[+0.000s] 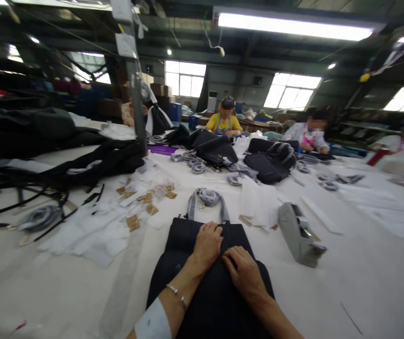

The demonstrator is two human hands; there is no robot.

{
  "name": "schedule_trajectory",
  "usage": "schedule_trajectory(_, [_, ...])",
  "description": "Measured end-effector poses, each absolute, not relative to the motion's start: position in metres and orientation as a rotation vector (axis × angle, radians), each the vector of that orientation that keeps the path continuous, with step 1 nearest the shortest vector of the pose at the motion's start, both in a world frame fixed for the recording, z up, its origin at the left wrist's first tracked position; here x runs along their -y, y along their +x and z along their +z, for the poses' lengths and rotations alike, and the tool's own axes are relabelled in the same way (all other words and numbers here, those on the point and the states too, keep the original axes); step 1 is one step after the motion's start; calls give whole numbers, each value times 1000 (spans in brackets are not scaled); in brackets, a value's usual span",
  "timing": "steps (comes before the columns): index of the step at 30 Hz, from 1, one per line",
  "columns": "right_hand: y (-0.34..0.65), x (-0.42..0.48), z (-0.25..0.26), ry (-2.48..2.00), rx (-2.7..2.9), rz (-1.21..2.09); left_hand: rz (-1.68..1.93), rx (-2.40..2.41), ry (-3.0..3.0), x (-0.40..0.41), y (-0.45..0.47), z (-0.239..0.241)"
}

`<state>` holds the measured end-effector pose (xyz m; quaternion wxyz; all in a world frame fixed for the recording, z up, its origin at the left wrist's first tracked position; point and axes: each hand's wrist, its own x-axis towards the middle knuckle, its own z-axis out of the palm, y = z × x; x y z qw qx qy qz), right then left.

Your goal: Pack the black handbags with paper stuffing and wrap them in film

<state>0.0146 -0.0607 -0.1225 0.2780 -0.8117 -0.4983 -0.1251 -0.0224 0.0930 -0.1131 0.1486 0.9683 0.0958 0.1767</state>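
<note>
A black bag (184, 245) lies flat on the white table (364, 263) right in front of me, with its grey handle (207, 200) coiled at the far end. My left hand (207, 245) rests on the bag's middle, fingers curled down onto the fabric. My right hand (244, 273) sits beside it, fingers bent and pressed on the same fabric. The two hands nearly touch. I cannot make out whether either pinches a zip or seam.
A grey tape dispenser (299, 233) lies to the right. White slips and tan tags (131, 207) are scattered at left, beside black straps (28, 197). More black bags (268, 162) and grey straps lie farther off. Three people sit at the far side.
</note>
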Motion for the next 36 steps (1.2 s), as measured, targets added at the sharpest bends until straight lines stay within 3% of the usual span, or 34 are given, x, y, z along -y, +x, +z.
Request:
schedule_trajectory(12, [40,56,-142,-2158,1382,-106,463,-351,2805,-91,-17,-127])
schedule_trajectory(36, [15,33,-122,-2418,1331,-359,375,-406,2771,-100,-10,-122])
